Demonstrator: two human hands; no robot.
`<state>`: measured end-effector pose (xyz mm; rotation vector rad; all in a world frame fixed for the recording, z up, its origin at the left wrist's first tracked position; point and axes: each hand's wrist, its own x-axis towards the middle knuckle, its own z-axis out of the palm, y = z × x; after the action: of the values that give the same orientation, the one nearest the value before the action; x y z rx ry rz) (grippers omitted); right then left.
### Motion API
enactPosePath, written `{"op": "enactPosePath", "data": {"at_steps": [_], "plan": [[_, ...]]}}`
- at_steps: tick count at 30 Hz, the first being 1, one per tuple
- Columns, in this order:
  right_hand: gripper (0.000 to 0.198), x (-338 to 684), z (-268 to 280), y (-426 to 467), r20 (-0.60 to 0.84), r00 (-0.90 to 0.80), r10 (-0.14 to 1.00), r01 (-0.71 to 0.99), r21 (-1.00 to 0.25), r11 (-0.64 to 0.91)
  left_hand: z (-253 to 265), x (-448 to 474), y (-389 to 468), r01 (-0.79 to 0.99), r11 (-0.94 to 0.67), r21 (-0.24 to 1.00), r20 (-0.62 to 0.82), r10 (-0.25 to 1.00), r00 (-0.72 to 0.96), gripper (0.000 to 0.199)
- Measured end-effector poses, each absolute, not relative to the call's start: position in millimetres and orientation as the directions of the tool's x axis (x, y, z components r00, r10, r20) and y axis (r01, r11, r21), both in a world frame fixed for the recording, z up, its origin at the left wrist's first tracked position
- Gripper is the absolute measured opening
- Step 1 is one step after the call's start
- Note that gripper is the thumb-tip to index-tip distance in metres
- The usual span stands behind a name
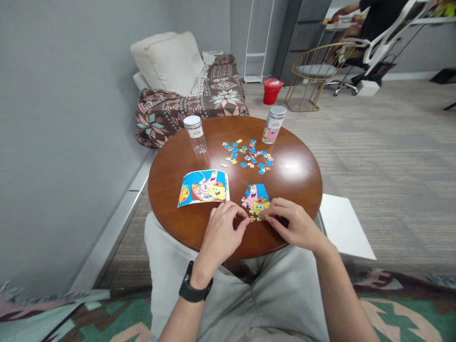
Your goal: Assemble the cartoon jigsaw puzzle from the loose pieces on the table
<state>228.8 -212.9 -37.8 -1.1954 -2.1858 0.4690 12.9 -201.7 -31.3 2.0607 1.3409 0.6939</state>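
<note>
A partly joined jigsaw puzzle (257, 195) with pink and yellow cartoon figures lies near the front of the round table. At its lower left edge, my left hand (225, 227) pinches a small puzzle piece (248, 218) between thumb and fingertips. My right hand (292, 221) rests at the puzzle's lower right, fingertips on the yellow part; whether a loose piece is under them is hidden. Left of the puzzle lies a curled picture sheet (204, 187) showing the same figures. Loose puzzle pieces (251, 154) are scattered behind the puzzle.
On the wooden table (171, 175) stand a clear jar (196, 135) at the back left and a printed jar (273, 125) at the back right. Beyond are a draped sofa (224, 90), a red bin (271, 92), a gold chair (315, 71) and a seated person (379, 19).
</note>
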Motion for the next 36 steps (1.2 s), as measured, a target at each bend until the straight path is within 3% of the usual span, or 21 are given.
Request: {"op": "enactPosePath", "data": {"at_steps": [7,24,36], "plan": [[0.018,229,-39,-212,0.336,-0.424,0.841,0.624,-0.565,0.54,-32,11,-199,0.607,-0.314,0.731,0.102,0.928,0.357,0.013],[0.017,225,-38,-212,0.339,-0.387,0.858,0.64,-0.571,0.514,-33,9,-199,0.58,-0.254,0.774,0.074,0.946,0.315,0.007],[0.011,196,-37,-218,0.304,-0.268,0.914,0.594,-0.694,0.406,-35,6,-199,0.566,-0.235,0.791,0.049,0.945,0.324,0.011]]}}
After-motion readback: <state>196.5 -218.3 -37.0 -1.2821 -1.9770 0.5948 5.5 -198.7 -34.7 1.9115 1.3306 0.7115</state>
